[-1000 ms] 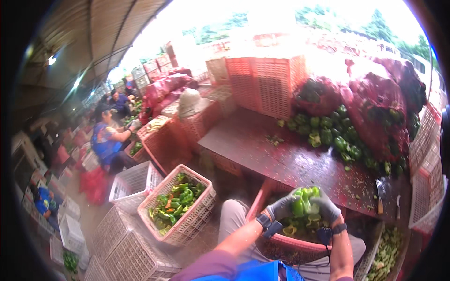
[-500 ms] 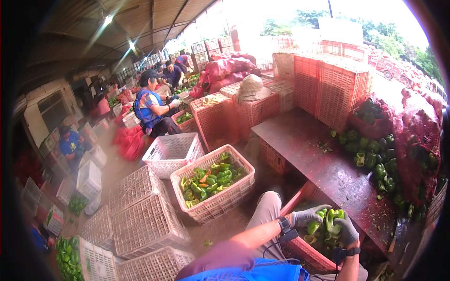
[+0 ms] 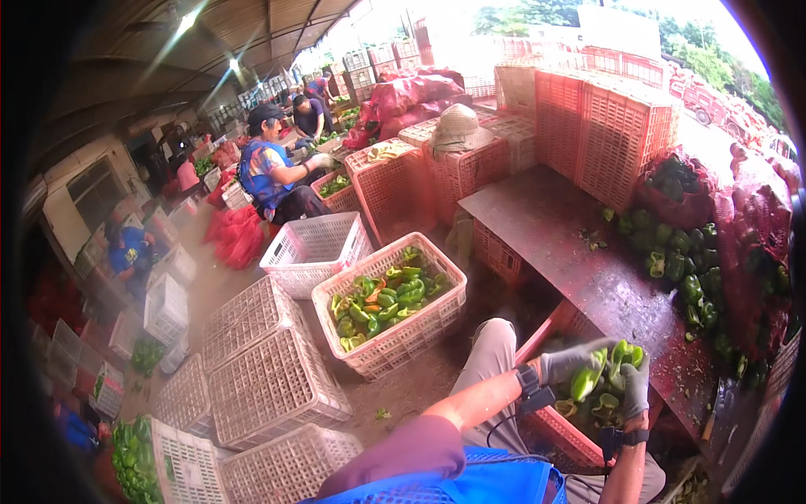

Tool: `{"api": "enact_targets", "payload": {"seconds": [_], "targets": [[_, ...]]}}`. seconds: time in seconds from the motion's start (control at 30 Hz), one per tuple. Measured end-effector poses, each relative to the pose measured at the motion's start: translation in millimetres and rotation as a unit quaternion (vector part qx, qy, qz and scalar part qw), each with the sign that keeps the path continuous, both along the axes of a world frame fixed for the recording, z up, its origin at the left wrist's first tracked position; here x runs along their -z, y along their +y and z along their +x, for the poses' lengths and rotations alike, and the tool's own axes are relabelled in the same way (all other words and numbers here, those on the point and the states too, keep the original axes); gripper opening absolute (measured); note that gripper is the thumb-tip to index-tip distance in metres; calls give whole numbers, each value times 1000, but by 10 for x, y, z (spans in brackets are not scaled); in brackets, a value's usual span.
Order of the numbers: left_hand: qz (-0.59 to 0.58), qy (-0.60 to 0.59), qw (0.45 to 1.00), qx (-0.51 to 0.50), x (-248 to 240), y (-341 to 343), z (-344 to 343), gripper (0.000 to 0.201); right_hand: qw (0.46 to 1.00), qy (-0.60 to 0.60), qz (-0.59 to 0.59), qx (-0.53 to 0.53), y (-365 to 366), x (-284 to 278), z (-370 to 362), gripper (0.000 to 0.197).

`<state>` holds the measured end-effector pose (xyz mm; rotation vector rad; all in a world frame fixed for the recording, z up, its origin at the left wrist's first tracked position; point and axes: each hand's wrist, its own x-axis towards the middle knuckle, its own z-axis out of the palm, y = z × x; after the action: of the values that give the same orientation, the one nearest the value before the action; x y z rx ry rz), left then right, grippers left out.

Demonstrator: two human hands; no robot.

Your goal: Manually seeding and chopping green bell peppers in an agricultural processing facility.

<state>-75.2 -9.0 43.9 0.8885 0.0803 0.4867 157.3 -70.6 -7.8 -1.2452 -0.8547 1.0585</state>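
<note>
Both my hands wear grey gloves and are raised over a red crate (image 3: 579, 435) between my knees. My left hand (image 3: 562, 366) is closed on a green pepper piece (image 3: 586, 380). In my right hand (image 3: 635, 391) is another piece of green pepper (image 3: 624, 357), with its pale hollow inside showing. The two pieces are close together but apart. Below my hands, cut pepper pieces (image 3: 606, 406) lie in the crate. A wooden-handled knife (image 3: 712, 424) rests at the right edge of the dark tabletop, away from both hands.
Whole green peppers (image 3: 672, 252) spill from red mesh sacks (image 3: 751, 252) onto the table (image 3: 554, 244). To my left stands a pale crate (image 3: 395, 357) of cut peppers. Upturned crates (image 3: 269, 382) sit farther left, and stacked red crates (image 3: 604, 134) behind the table. Co-workers (image 3: 281, 172) sit beyond.
My view has shifted slightly, so the scene sits lower right. Both hands remain over the crate with the pepper pieces, the left one now somewhat blurred.
</note>
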Motion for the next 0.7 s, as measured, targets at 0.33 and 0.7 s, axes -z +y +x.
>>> {"api": "enact_targets", "payload": {"seconds": [0.33, 0.7], "targets": [[69, 133, 982, -115, 510, -38, 122, 94, 909, -389, 13, 146, -128, -276, -316, 53], [42, 131, 978, -159, 918, -131, 313, 18, 875, -479, -48, -57, -249, -190, -561, 53]]}}
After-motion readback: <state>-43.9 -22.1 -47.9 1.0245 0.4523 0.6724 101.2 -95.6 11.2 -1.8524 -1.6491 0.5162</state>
